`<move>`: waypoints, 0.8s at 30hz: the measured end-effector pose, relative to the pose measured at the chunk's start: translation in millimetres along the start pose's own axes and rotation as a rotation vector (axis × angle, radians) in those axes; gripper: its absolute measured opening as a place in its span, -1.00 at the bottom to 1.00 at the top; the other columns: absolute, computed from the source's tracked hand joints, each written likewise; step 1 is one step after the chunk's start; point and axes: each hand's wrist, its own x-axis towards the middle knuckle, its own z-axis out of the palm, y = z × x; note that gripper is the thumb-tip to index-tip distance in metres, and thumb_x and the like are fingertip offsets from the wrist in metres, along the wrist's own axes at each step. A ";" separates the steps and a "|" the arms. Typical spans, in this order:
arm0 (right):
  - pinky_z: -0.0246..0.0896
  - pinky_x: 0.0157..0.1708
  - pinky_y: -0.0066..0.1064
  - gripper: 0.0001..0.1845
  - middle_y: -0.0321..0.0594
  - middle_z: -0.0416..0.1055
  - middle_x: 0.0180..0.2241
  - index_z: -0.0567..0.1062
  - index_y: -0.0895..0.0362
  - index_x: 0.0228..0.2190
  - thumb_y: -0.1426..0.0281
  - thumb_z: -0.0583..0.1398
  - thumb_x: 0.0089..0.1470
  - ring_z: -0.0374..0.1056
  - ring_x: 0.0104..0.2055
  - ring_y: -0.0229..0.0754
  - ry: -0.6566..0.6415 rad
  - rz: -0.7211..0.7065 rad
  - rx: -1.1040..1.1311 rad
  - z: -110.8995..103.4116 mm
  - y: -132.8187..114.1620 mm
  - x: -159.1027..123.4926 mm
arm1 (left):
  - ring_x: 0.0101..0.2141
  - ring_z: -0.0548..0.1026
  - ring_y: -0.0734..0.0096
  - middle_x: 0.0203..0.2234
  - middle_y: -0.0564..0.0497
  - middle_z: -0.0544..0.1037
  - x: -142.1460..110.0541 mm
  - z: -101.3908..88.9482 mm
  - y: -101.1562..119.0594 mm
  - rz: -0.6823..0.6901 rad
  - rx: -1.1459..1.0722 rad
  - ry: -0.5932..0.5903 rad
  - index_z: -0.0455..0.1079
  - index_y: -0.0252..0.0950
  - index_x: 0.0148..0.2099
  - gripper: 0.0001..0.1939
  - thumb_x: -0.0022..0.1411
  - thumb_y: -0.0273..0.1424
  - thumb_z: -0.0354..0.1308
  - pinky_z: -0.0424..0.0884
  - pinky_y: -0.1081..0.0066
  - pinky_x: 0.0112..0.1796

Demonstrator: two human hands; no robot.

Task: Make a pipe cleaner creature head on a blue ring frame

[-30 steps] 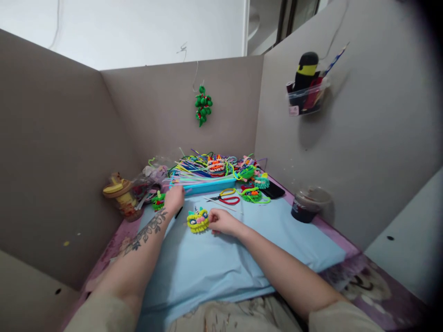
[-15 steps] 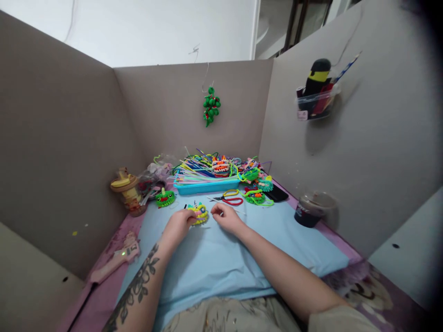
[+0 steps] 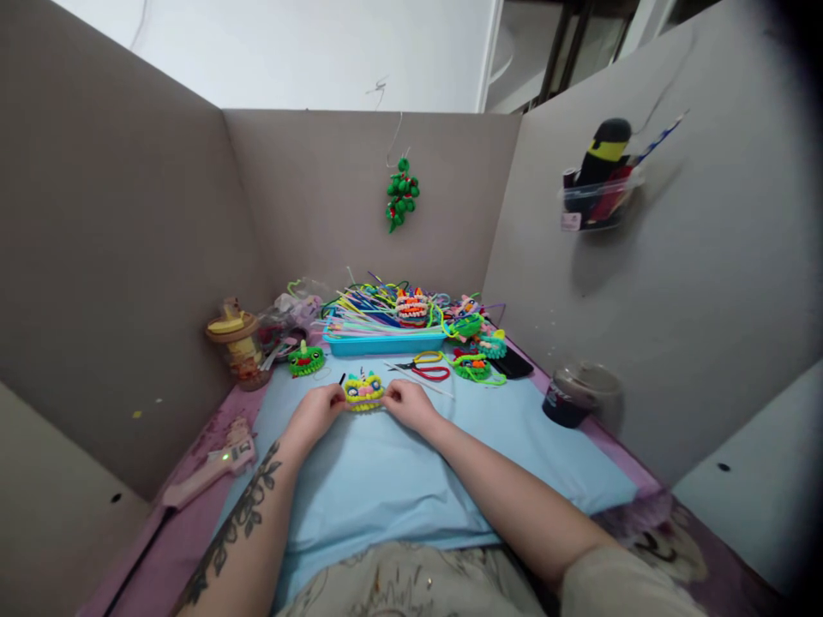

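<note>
A yellow pipe-cleaner animal head (image 3: 364, 392) with blue-ringed eyes and a pink nose is held upright just over the blue cloth (image 3: 379, 480). My left hand (image 3: 320, 410) pinches its left edge, fingers closed. On its other side my right hand (image 3: 411, 404) grips the right edge, thumb and fingers pressed together. Behind my right hand lie scissors (image 3: 429, 372) with red and yellow handles, and a thin white stick (image 3: 437, 388). A small black piece (image 3: 342, 379) shows above my left fingertips; whether I hold it I cannot tell.
Behind stands a blue tray (image 3: 386, 344) heaped with pipe cleaners. Green pipe-cleaner heads (image 3: 307, 360) lie around it. A pink glue gun (image 3: 215, 467) with a lit green light is at left, near a lidded cup (image 3: 241, 347). At right are a phone (image 3: 513, 362) and a dark tub (image 3: 567, 396).
My right hand has come left onto the yellow head's right edge. The head now faces me squarely, where it was turned rightward and partly covered by my left hand. The view has shifted slightly.
</note>
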 end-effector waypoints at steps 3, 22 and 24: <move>-0.02 -0.49 -0.52 -0.95 -0.34 0.34 -0.56 0.42 0.15 -0.57 0.44 0.20 -0.13 0.19 -0.49 -0.32 0.024 0.043 -0.028 2.8 3.5 2.5 | -0.44 0.43 0.32 -0.49 -0.03 0.52 0.9 2.0 -2.5 0.009 0.046 -0.016 0.39 -0.30 -0.40 -0.91 0.06 -0.40 0.09 0.18 0.45 -0.42; -0.01 -0.44 -0.52 -0.90 -0.34 0.29 -0.55 0.37 0.16 -0.58 0.49 0.20 -0.10 0.18 -0.46 -0.30 -0.094 -0.068 0.036 -6.3 -1.2 -1.9 | -0.41 0.42 0.34 -0.45 -0.02 0.51 0.0 -4.8 -9.8 0.012 -0.019 0.037 0.43 -0.29 -0.38 -0.89 0.01 -0.40 0.12 0.24 0.43 -0.37; 0.00 -0.45 -0.51 -0.89 -0.35 0.27 -0.55 0.35 0.16 -0.59 0.50 0.19 -0.10 0.17 -0.47 -0.31 -0.102 -0.087 0.054 -7.4 -4.3 -2.1 | -0.39 0.42 0.33 -0.43 -0.04 0.51 0.0 -4.3 -4.5 0.040 -0.035 0.076 0.45 -0.30 -0.38 -0.86 0.05 -0.37 0.09 0.25 0.42 -0.34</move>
